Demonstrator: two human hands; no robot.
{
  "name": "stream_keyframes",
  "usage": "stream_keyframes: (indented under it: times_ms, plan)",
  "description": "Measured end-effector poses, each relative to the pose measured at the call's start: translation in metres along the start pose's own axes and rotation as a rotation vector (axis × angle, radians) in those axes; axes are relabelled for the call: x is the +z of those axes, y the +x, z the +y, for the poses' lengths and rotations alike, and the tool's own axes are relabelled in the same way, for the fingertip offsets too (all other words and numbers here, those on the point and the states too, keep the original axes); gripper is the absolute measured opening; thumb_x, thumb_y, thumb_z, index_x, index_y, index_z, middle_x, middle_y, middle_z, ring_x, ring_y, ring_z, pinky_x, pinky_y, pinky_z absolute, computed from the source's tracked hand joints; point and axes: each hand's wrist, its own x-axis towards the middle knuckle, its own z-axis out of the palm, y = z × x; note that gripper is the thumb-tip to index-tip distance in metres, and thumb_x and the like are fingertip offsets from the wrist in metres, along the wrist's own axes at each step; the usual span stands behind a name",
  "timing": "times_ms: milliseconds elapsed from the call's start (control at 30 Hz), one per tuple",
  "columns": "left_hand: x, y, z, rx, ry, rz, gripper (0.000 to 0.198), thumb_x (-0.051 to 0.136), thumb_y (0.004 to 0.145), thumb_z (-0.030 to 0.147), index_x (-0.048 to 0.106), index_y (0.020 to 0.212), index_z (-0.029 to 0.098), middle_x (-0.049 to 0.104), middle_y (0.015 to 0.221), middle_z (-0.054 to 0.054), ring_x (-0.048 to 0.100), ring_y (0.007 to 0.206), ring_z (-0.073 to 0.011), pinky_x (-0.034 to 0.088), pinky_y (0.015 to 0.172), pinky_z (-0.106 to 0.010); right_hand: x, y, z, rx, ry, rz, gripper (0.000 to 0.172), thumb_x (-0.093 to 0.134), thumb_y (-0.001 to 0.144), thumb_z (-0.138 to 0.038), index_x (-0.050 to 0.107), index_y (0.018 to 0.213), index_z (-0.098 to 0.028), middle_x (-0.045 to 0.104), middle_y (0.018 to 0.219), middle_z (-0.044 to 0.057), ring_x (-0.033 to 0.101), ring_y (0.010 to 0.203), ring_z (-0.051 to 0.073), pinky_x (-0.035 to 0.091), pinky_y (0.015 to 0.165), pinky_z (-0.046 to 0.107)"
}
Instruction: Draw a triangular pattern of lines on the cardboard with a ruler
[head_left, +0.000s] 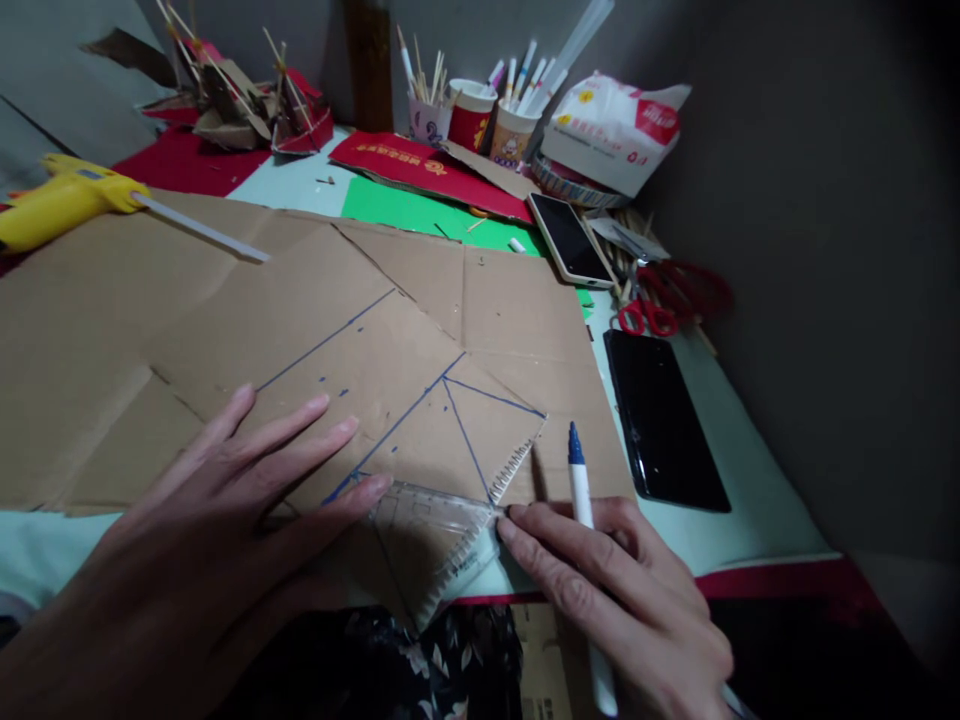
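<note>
Far L, beyond the L hand: yellow glue gun (71, 200), its pale stick pointing R over the cardboard (525, 310). Next the L hand (232, 510) itself: palm down, fingers spread wide, gripping nothing, laid on the cardboard, its rightmost fingertip at the edge of a clear ruler (427, 515). Blue lines run out past those fingers, w/ more btwn the two hands; ruler's btwn them too, by the cardboard's near edge. Well beyond, in the gap btwn hands: a red cup (471, 118) w/ a cup of pens (513, 135) beside it. And here's the R hand (622, 590): fingers curled, white marker (581, 490) held btwn them, blue end up, fingertips pinched together at the ruler's R corner. Beyond and R of it: black phone (664, 415) on the surface (765, 530), w/ red-handled scissors (649, 315) farther off.
</note>
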Motion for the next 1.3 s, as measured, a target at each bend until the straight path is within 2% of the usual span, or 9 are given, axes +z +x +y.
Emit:
stream_keyframes:
  times_ms: [400, 533, 700, 767, 833, 933, 1000, 1133, 1300]
  plan:
    - [0.001, -0.002, 0.000, -0.043, 0.014, 0.004, 0.076, 0.058, 0.115, 0.038, 0.019, 0.179, 0.048, 0.008, 0.195, 0.012, 0.015, 0.182, -0.0242, 0.005, 0.153, -0.062, 0.001, 0.012, -0.006, -0.044, -0.086, 0.063, 0.061, 0.054, 0.111, -0.007, 0.065, 0.166, -0.032, 0.088, 0.133, 0.005, 0.076, 0.097, 0.024, 0.065, 0.076, 0.041]
    - [0.002, 0.002, 0.000, -0.005, 0.019, 0.027, 0.061, 0.057, 0.115, 0.037, 0.039, 0.173, 0.040, 0.021, 0.193, 0.005, 0.016, 0.181, -0.0234, 0.002, 0.153, -0.057, -0.004, 0.010, -0.003, -0.037, -0.045, 0.049, 0.056, 0.057, 0.110, -0.008, 0.073, 0.158, -0.031, 0.088, 0.133, 0.005, 0.081, 0.103, 0.026, 0.069, 0.082, 0.042]
    - [0.001, 0.009, 0.006, -0.005, -0.003, 0.049, 0.045, 0.053, 0.116, 0.033, 0.054, 0.161, 0.035, 0.043, 0.178, -0.005, 0.014, 0.182, -0.0221, 0.002, 0.152, -0.057, -0.018, 0.013, -0.010, 0.063, 0.061, 0.239, 0.047, 0.064, 0.104, -0.003, 0.082, 0.138, -0.029, 0.085, 0.136, 0.003, 0.085, 0.116, 0.021, 0.071, 0.099, 0.032]
    - [0.000, 0.010, 0.009, -0.016, -0.005, 0.070, 0.043, 0.055, 0.116, 0.031, 0.057, 0.159, 0.034, 0.046, 0.176, -0.005, 0.015, 0.182, -0.0218, 0.003, 0.152, -0.055, -0.021, 0.023, -0.016, 0.180, 0.145, 0.314, 0.042, 0.065, 0.106, -0.004, 0.084, 0.132, -0.030, 0.089, 0.125, 0.001, 0.086, 0.117, 0.021, 0.072, 0.099, 0.032]
    - [-0.001, 0.011, 0.010, -0.022, -0.004, 0.093, 0.041, 0.057, 0.116, 0.032, 0.059, 0.157, 0.034, 0.047, 0.175, -0.004, 0.018, 0.181, -0.0215, 0.005, 0.152, -0.053, -0.021, 0.039, -0.021, 0.295, 0.278, 0.480, 0.031, 0.065, 0.112, -0.014, 0.086, 0.128, -0.030, 0.090, 0.096, 0.000, 0.087, 0.109, 0.025, 0.073, 0.102, 0.038]
    - [0.000, 0.011, 0.011, -0.011, -0.021, 0.104, 0.042, 0.057, 0.116, 0.034, 0.058, 0.158, 0.032, 0.047, 0.175, -0.004, 0.026, 0.178, -0.0230, 0.007, 0.152, -0.056, -0.016, 0.069, -0.024, 0.226, 0.562, 0.336, 0.028, 0.064, 0.117, -0.042, 0.089, 0.125, -0.032, 0.090, 0.099, 0.003, 0.086, 0.110, 0.026, 0.074, 0.094, 0.036]
    - [0.000, 0.011, 0.011, -0.004, -0.022, 0.118, 0.041, 0.056, 0.116, 0.035, 0.058, 0.157, 0.031, 0.049, 0.174, -0.003, 0.030, 0.176, -0.0243, 0.009, 0.152, -0.058, -0.009, 0.090, -0.025, 0.191, 0.676, 0.241, 0.027, 0.066, 0.116, -0.044, 0.090, 0.114, -0.031, 0.089, 0.107, 0.004, 0.085, 0.107, 0.022, 0.073, 0.084, 0.029]
    - [0.000, 0.011, 0.014, -0.012, -0.027, 0.134, 0.036, 0.057, 0.116, 0.035, 0.061, 0.152, 0.030, 0.051, 0.171, -0.004, 0.033, 0.175, -0.0259, 0.012, 0.151, -0.061, 0.010, 0.118, -0.028, 0.308, 0.861, 0.133, 0.027, 0.074, 0.111, -0.046, 0.086, 0.099, -0.025, 0.082, 0.091, 0.003, 0.077, 0.075, 0.014, 0.065, 0.063, 0.020]
    - [0.000, 0.010, 0.017, -0.029, -0.059, 0.129, 0.040, 0.057, 0.116, 0.034, 0.059, 0.155, 0.030, 0.048, 0.174, -0.005, 0.029, 0.177, -0.0258, 0.013, 0.151, -0.063, 0.019, 0.120, -0.036, 0.352, 0.919, 0.123, 0.014, 0.072, 0.113, -0.036, 0.080, 0.107, -0.026, 0.082, 0.096, 0.000, 0.081, 0.078, 0.012, 0.068, 0.068, 0.018]
